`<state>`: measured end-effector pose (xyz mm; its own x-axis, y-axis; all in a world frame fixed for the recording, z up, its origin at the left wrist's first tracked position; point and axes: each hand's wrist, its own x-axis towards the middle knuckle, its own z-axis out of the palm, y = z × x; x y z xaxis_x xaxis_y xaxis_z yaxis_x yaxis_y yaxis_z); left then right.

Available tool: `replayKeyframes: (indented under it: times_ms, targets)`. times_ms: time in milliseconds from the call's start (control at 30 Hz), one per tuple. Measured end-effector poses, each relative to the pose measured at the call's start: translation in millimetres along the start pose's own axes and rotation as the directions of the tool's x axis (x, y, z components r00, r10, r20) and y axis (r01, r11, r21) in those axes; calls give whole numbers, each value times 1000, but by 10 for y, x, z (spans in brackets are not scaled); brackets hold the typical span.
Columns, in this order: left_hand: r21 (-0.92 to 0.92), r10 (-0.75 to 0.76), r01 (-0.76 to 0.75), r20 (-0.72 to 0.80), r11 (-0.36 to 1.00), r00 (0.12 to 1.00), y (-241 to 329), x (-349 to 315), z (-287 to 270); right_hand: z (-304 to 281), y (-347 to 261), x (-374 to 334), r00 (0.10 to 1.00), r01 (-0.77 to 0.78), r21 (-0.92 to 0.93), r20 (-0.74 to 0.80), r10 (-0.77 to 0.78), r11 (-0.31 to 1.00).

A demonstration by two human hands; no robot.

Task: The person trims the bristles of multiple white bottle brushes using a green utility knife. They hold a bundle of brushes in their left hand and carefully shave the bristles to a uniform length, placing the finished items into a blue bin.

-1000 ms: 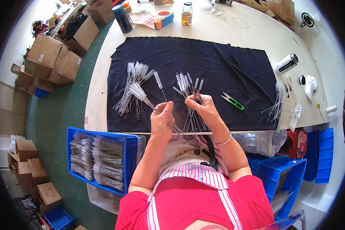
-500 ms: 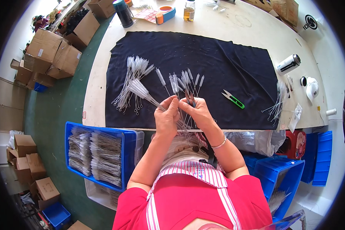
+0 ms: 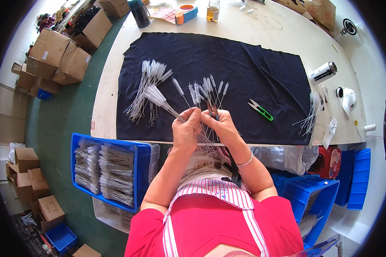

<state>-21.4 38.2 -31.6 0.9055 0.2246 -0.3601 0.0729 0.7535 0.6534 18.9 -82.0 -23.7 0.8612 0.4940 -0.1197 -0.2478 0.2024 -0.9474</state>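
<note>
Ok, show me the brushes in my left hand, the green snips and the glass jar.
Brushes (image 3: 157, 97), head view, on the bristles.
Green snips (image 3: 266, 114), head view, on the handle.
Glass jar (image 3: 212, 14), head view, on its side.

On the cloth (image 3: 261, 68), the brush pile (image 3: 152, 72) lies left of the snips (image 3: 262, 110).

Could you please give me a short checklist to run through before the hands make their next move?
1. Left hand holds the fanned brushes by their stems: ok.
2. Right hand holds the plier-like tool, tips pointing away from the body: ok.
3. Tool tips gripping a wire: cannot tell; too small and crowded.
4. Green snips apart from both hands: ok.
5. Snips' blades shut: not ok; they stand apart.
6. Black cloth smooth throughout: not ok; creased on the right.
</note>
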Motion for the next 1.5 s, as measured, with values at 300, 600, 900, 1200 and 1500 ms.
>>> replayKeyframes:
  times_ms: [300, 600, 900, 1200, 1500]
  targets:
    - [20, -3, 4, -26, 1000, 1000, -27, 6, 21, -74, 85, 11, 1000, -24, 7, -6, 24, 1000]
    - [111, 77, -72, -44, 991, 996, -90, 30, -20, -252, 92, 131, 972, -112, -172, -224, 72, 979]
    - [107, 99, -93, -52, 990, 994, -57, 12, -63, -261, 3, 169, 998, -12, -383, 51, 34, 924]
    - [113, 123, -112, -95, 987, 988, -19, 33, -76, -146, 50, -1, 992, 41, -407, 128, 13, 912]
    - [23, 305, -308, 83, 951, 949, 716, 203, -4, -291, -298, -29, 965, -91, -327, 206, 165, 941]
